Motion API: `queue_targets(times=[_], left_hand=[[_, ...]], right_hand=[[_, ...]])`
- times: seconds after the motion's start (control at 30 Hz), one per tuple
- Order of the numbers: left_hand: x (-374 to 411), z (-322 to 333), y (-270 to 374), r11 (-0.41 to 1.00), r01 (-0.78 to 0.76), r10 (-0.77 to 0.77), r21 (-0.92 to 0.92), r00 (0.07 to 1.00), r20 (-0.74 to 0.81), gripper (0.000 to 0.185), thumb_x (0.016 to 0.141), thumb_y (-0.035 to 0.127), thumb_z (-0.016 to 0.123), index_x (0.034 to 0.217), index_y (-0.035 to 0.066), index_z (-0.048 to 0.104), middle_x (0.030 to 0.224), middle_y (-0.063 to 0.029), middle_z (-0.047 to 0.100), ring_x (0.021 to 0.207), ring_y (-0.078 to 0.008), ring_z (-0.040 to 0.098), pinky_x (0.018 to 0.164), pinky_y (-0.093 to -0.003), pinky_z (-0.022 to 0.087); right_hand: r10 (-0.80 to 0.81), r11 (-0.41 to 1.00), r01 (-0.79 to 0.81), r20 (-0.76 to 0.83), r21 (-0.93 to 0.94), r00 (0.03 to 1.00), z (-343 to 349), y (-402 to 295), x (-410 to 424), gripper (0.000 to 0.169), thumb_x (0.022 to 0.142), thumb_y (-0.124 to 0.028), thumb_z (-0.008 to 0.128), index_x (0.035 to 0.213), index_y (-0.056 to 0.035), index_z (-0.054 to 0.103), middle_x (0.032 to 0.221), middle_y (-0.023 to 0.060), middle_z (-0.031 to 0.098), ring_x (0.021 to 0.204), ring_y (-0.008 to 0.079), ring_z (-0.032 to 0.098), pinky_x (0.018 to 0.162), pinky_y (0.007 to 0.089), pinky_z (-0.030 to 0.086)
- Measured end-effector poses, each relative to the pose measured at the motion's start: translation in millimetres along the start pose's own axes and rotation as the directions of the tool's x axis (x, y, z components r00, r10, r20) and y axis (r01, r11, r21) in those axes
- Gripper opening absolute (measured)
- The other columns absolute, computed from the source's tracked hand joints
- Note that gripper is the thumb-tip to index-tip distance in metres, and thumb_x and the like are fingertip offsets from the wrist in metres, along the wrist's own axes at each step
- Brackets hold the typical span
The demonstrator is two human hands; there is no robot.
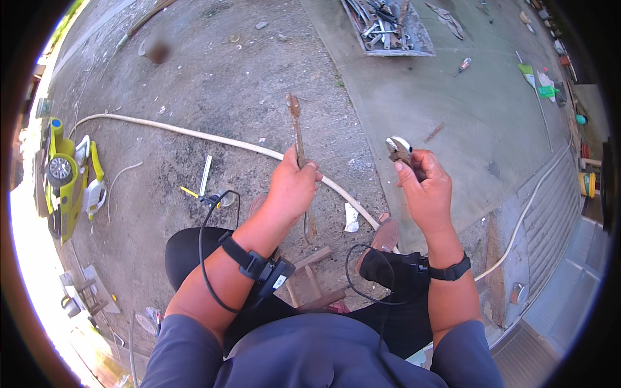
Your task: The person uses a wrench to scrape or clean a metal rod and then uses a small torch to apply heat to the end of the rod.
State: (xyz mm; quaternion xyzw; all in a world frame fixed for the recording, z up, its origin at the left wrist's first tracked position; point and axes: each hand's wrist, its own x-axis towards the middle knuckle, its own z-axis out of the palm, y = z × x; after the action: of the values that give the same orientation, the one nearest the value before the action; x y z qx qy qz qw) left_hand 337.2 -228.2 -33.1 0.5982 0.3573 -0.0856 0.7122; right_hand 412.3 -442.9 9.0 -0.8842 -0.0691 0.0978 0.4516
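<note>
My left hand (294, 186) is closed around the middle of a long rusty metal wrench (296, 114), whose upper end points away from me and whose lower end hangs above the ground. In my right hand (423, 186), a small metal tool (400, 149) with a bright curved edge and a brown, rusty part is pinched between thumb and fingers. Its exact kind cannot be told. The two hands are apart, and the tools do not touch. A metal tray (422, 47) at the top holds several wrenches (383, 31).
A pale hose (194, 132) crosses the ground beyond my feet. A screwdriver (464, 65) and a rusty strip (434, 131) lie on the concrete at right. A yellow-green toy car (63, 179) stands on its side at left. Wooden pieces (313, 258) lie between my legs.
</note>
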Motion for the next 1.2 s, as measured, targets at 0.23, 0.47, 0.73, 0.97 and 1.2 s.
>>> queue_targets(times=[0.23, 0.47, 0.73, 0.97, 1.2], left_hand=[[28.0, -31.0, -72.0, 0.876, 0.025, 0.040, 0.482, 0.992, -0.123, 0.028, 0.084, 0.006, 0.051, 0.110, -0.002, 0.055, 0.078, -0.0143, 0.063, 0.070, -0.0224, 0.061, 0.063, -0.0354, 0.048], [31.9, -36.7, -94.6, 0.785, 0.040, 0.056, 0.619, 0.989, -0.135, 0.049, 0.083, 0.011, 0.059, 0.125, -0.009, 0.045, 0.106, -0.0262, 0.061, 0.099, -0.0311, 0.062, 0.083, -0.0378, 0.049], [-11.5, -118.1, 110.4, 0.854, -0.461, 0.511, 0.242, 0.832, -0.215, 0.060, 0.090, 0.017, 0.062, 0.136, -0.011, 0.036, 0.132, -0.0248, 0.051, 0.122, -0.0282, 0.052, 0.102, -0.0338, 0.042], [-45.5, -246.4, 39.6, 0.890, -0.210, 0.384, 0.404, 0.824, -0.418, 0.053, 0.087, 0.012, 0.066, 0.130, -0.009, 0.044, 0.124, -0.0211, 0.057, 0.114, -0.0249, 0.057, 0.099, -0.0323, 0.045], [-41.0, -264.9, -168.8, 0.906, 0.235, 0.016, 0.352, 0.812, -0.583, 0.082, 0.075, 0.019, 0.080, 0.138, -0.007, 0.033, 0.134, -0.0257, 0.047, 0.120, -0.0328, 0.052, 0.099, -0.0401, 0.046]], right_hand=[[-0.017, 0.981, -0.001, 0.089, 0.195, 0.996, 14.8, -6.6, 3.5, 0.022, 0.086, -0.012, 0.069, 0.102, 0.0016, 0.063, 0.081, 0.0017, 0.062, 0.076, 0.0072, 0.055, 0.068, 0.0244, 0.047], [-0.040, 0.980, 0.005, 0.168, 0.200, 0.985, 26.4, -11.9, 8.9, 0.018, 0.090, -0.010, 0.065, 0.103, 0.0003, 0.059, 0.083, 0.0021, 0.062, 0.066, 0.0067, 0.057, 0.058, 0.0224, 0.047], [0.020, 0.957, -0.087, 0.236, 0.278, 0.972, 36.8, -24.8, 18.8, 0.012, 0.089, -0.008, 0.064, 0.097, -0.0006, 0.059, 0.079, -0.0015, 0.059, 0.066, 0.0049, 0.056, 0.057, 0.0201, 0.044], [0.108, 0.934, -0.178, 0.229, 0.311, 0.967, 37.0, -26.0, 16.5, 0.020, 0.090, -0.015, 0.065, 0.104, -0.0021, 0.060, 0.082, 0.0016, 0.062, 0.063, 0.0070, 0.058, 0.054, 0.0187, 0.040], [0.173, 0.921, -0.226, 0.186, 0.318, 0.967, 29.9, -12.3, 11.9, 0.018, 0.092, -0.017, 0.063, 0.104, -0.0037, 0.059, 0.084, 0.0033, 0.063, 0.062, 0.0081, 0.058, 0.054, 0.0189, 0.040]])
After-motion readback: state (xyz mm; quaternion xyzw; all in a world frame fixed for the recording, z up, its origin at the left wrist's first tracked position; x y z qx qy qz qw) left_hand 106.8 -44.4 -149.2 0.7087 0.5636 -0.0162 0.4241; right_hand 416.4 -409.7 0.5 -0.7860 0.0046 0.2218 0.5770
